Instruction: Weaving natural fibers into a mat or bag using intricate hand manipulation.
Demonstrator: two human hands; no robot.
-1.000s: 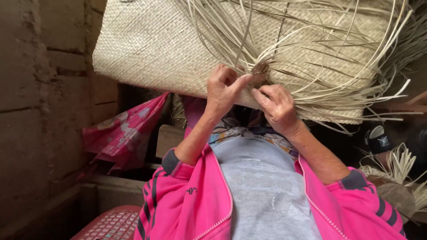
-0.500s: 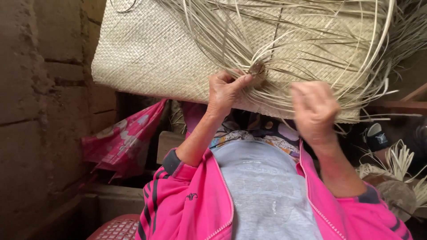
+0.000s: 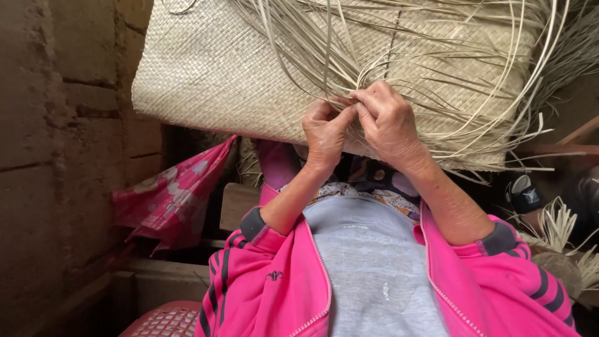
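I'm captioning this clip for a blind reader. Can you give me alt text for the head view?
Both hands, left hand and right hand, pinch loose pale strips where they gather on a woven straw mat. Pink jacket sleeves frame the view.

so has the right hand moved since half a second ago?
Yes. The right hand swung left and up, from the woven mat's lower edge to meet the left hand.
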